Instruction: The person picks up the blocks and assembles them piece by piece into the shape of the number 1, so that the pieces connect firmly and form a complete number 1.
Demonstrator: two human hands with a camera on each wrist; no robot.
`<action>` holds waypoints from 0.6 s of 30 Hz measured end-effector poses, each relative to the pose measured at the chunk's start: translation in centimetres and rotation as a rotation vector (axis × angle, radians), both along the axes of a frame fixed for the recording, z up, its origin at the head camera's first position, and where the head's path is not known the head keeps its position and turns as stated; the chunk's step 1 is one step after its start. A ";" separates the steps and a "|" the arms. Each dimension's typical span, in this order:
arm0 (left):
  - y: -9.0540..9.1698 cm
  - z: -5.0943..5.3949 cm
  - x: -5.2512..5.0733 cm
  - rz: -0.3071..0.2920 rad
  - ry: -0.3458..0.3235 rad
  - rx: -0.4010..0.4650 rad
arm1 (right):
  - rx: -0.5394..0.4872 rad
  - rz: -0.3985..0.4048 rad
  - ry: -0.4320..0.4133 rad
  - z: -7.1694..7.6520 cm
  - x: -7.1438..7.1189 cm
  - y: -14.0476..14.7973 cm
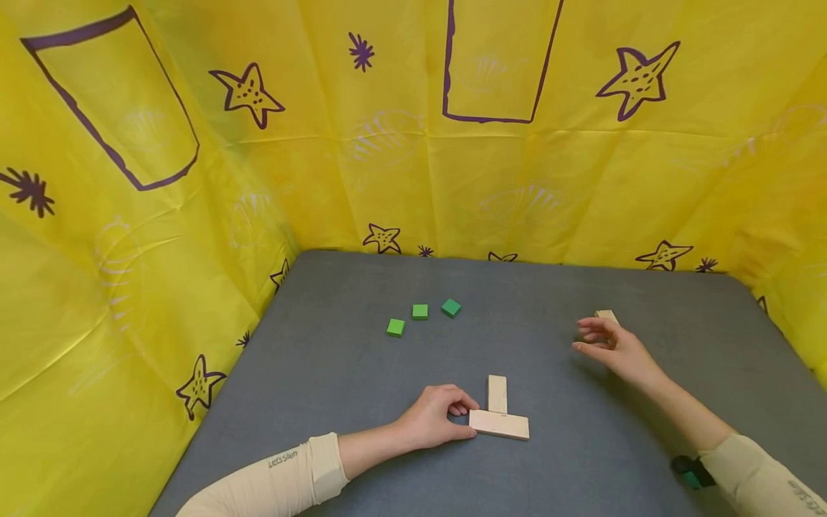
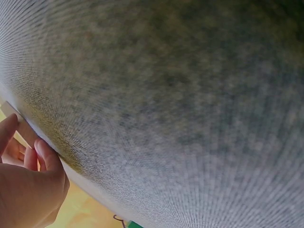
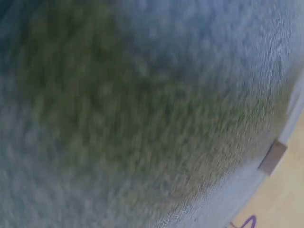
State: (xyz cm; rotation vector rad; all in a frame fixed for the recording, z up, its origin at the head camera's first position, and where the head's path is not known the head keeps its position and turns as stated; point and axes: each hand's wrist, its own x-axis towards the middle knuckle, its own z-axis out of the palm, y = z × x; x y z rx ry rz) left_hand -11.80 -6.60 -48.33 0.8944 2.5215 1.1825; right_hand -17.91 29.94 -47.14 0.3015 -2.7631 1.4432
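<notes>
My left hand (image 1: 434,418) pinches the left end of a flat wooden block (image 1: 500,424) between thumb and fingers. That block lies crosswise, and a second wooden block (image 1: 497,393) points away from its far side, making a T shape. In the left wrist view the left hand (image 2: 31,185) is at the lower left, on the end of the wooden block (image 2: 26,130). Further right, my right hand (image 1: 617,350) hovers with loosely bent fingers and nothing between them. Just behind it lies a third wooden block (image 1: 606,315), partly covered by the hand. The right wrist view shows a wooden block (image 3: 273,157) but no fingers.
Several small green tiles lie towards the back: a light green one (image 1: 396,328), another light green one (image 1: 420,312) and a darker one (image 1: 451,308). Yellow patterned cloth (image 1: 413,172) hangs around the grey table (image 1: 349,373). A dark object (image 1: 693,474) shows beside the right sleeve.
</notes>
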 end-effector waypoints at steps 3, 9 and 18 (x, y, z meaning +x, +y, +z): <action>0.0 0.0 0.0 -0.001 0.001 0.000 | -0.009 -0.019 0.004 0.1 -0.1 0.5; 0.0 0.0 0.0 -0.002 0.001 0.002 | -0.022 -0.039 0.036 0.2 -0.2 1.3; 0.0 0.0 0.0 0.001 0.004 0.003 | -0.078 -0.074 0.013 0.4 -0.4 2.5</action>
